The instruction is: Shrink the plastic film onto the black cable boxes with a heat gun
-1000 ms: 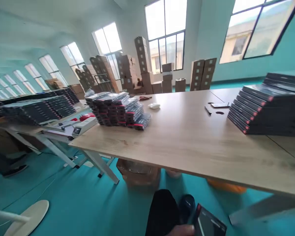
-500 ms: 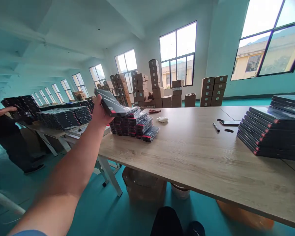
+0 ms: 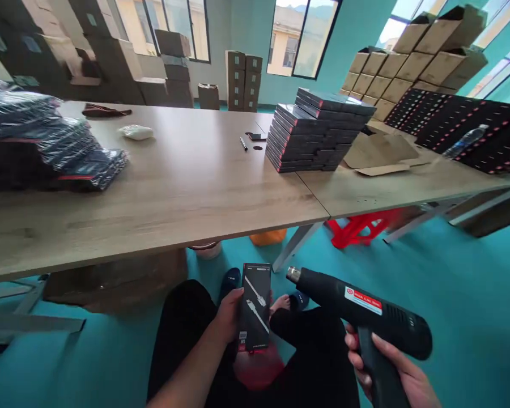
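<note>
The left hand (image 3: 229, 314) has come back from over the pile of black boxes in shiny clear film (image 3: 63, 136), and the view has swung right, so a black pistol-shaped heat gun with a red-and-white label (image 3: 365, 306) now shows. The hands are well apart, each with its own load. The left is clamped on a slim black cardboard box printed with white cables (image 3: 255, 311), thumb on one edge, fingertips at the other, guessing that keeps the printed face uncovered. The right hand (image 3: 408, 375) is wrapped round the gun's handle, which I reckon keeps skin off the silvery metal nozzle (image 3: 294, 275). That tip is near the box but not touching. Beyond both hands there's a neat stack of black boxes (image 3: 310, 133) on the pale wood-grain table (image 3: 187, 187), the filmed pile off to the left hand's far left.
</note>
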`<act>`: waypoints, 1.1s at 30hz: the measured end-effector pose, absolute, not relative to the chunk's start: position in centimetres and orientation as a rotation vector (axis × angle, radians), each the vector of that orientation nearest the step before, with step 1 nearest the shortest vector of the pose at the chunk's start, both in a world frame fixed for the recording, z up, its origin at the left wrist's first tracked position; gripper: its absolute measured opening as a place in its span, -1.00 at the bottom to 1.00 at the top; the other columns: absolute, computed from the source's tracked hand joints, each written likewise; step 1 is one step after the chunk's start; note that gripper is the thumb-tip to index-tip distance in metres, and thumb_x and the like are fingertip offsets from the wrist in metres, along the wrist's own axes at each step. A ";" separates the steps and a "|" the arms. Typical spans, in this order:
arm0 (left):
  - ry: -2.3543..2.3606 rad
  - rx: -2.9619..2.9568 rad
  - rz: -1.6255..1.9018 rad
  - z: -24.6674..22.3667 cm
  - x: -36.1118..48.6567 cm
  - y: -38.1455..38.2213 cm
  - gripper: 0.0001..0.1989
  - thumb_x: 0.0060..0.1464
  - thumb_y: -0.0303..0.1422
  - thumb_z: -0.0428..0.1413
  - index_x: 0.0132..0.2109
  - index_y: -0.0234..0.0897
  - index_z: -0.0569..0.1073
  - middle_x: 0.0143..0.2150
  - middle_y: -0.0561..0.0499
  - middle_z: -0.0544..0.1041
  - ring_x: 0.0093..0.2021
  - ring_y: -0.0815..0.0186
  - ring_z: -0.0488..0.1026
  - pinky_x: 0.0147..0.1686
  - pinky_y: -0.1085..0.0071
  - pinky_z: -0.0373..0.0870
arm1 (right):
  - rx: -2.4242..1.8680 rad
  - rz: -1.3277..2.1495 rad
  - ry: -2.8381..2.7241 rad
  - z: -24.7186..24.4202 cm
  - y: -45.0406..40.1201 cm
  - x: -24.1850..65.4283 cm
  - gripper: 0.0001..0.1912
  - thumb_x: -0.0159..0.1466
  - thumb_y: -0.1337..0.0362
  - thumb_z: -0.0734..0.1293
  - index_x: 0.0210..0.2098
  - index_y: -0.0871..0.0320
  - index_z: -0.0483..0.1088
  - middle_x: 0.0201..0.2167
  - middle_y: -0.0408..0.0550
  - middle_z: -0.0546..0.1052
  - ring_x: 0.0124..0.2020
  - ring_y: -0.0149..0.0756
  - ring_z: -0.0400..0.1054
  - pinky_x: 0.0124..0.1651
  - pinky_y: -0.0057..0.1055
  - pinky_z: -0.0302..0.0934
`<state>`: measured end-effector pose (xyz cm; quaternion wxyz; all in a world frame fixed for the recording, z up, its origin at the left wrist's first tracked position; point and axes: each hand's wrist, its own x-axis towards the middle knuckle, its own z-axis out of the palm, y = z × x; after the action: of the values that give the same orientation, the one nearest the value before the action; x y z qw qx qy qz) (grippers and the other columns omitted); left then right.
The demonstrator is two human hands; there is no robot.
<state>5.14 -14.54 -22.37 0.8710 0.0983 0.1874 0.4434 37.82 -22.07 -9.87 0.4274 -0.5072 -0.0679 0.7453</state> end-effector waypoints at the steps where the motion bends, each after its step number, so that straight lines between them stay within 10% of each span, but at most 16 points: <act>1: 0.411 0.157 0.886 -23.9 5.6 -14.7 -0.49 0.16 -0.11 0.14 0.04 -0.47 0.59 -0.08 -0.36 0.67 -0.01 -0.15 0.62 0.06 0.01 0.47 | -1.258 1.831 -0.130 -9.7 -22.2 37.4 -0.52 0.04 0.09 0.66 -0.11 0.15 0.61 -0.25 0.00 0.66 -0.35 -0.29 0.53 -0.39 -0.51 0.45; 16: 0.689 -0.003 0.751 -25.5 5.7 -15.1 -0.56 0.28 -0.06 0.10 -0.11 -0.38 0.63 -0.37 -0.18 0.67 -0.38 0.05 0.64 -0.32 0.24 0.53 | -1.490 1.913 -0.839 -7.0 -20.5 30.5 -0.57 0.13 0.05 0.57 -0.13 0.22 0.60 -0.30 0.02 0.64 -0.41 -0.27 0.48 -0.42 -0.43 0.36; 33: 0.706 -0.055 0.830 -25.2 5.4 -14.6 -0.53 0.27 -0.09 0.06 -0.01 -0.44 0.60 -0.17 -0.28 0.68 -0.18 -0.03 0.66 -0.07 0.07 0.56 | -1.687 1.824 -1.149 -7.0 -22.5 32.0 -0.58 0.21 -0.07 0.47 -0.23 0.19 0.59 -0.31 0.01 0.61 -0.34 -0.18 0.45 -0.33 -0.30 0.37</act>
<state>5.35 -14.63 -25.19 0.8548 -0.0264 0.3356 0.3949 31.97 -22.48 -7.03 0.2009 -0.6038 -0.4111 0.6528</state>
